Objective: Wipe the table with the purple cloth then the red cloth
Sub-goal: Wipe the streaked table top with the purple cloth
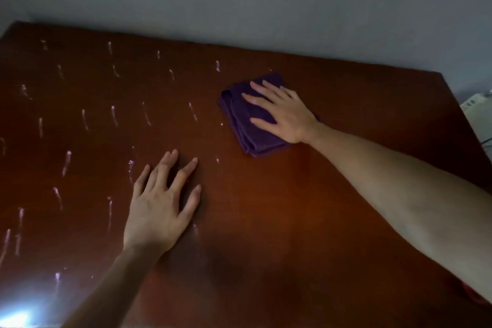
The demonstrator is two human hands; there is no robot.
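A folded purple cloth [241, 125] lies on the dark brown table [266, 221], right of centre toward the far edge. My right hand [282, 112] presses flat on top of it with the fingers spread, covering its right half. Flat on the bare wood nearer to me and to the left rests my left hand [162, 200], fingers apart, holding nothing. Several whitish streaks [113, 116] mark the left half of the table; the right half looks smooth. A small patch of red [476, 297] shows at the lower right under my right forearm; I cannot tell what it is.
A grey wall [266, 2] runs right behind the table's far edge. A white object with dark cables [478, 106] sits beyond the right edge. Bright glare [16, 318] hits the near left corner.
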